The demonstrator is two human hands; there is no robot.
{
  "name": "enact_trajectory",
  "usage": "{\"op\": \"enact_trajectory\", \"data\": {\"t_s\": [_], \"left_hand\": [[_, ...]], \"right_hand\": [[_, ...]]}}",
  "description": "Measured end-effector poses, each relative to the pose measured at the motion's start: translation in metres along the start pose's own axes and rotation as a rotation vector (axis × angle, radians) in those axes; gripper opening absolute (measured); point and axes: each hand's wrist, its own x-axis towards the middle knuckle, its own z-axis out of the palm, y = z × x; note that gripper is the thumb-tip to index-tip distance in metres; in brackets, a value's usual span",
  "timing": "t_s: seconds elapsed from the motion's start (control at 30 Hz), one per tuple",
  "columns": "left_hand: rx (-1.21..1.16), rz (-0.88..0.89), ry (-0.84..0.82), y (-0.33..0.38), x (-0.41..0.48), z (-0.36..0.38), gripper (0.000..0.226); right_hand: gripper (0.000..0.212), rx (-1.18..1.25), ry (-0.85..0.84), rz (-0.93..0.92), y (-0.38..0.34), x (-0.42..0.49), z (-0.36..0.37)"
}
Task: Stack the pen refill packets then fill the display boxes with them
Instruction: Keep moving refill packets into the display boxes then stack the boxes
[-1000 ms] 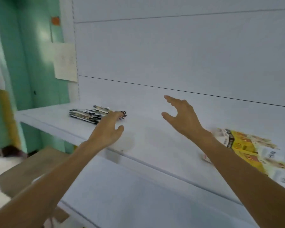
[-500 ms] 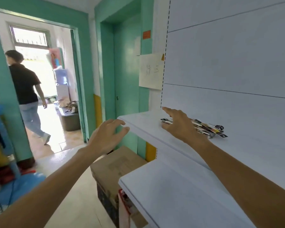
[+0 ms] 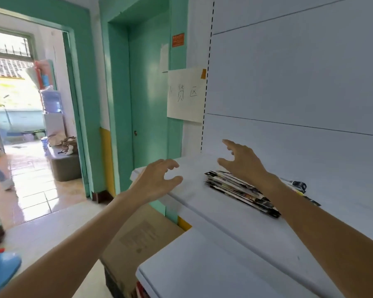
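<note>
Above the packet stack [image 3: 235,189] on the shelf [image 3: 336,164], right hand [image 3: 242,163] now lifted, fingers spread, left hand [image 3: 157,179] nearer, relaxed, empty

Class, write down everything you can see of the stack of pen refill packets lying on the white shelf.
The stack of pen refill packets is a loose, uneven pile of thin flat packets that look glossy, with dark edges and white and coloured print. It lies flat and runs diagonally on the white shelf, its ends fanned out. The right hand and its forearm cross over the middle and hide it; contact cannot be told.
</note>
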Motion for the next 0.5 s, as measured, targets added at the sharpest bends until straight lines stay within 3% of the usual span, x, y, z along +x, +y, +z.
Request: {"op": "enact_trajectory", "data": {"t_s": [0.13, 0.37, 0.5], "left_hand": [[-0.028, 0.091, -0.042, -0.002, 0.041, 0.021, 0.034], [-0.187, 0.339, -0.202, 0.013, 0.103, 0.068, 0.032], [-0.188, 0.404, -0.362, 0.011, 0.132, 0.090, 0.035]], "right_hand": [[0.064, -0.040, -0.015, 0.064, 0.032, 0.010, -0.014], [0.056, -0.108, 0.205, 0.320, 0.083, 0.000, -0.067], [0.050, -0.155, 0.113, 0.447, 0.093, -0.020, -0.052]]}}
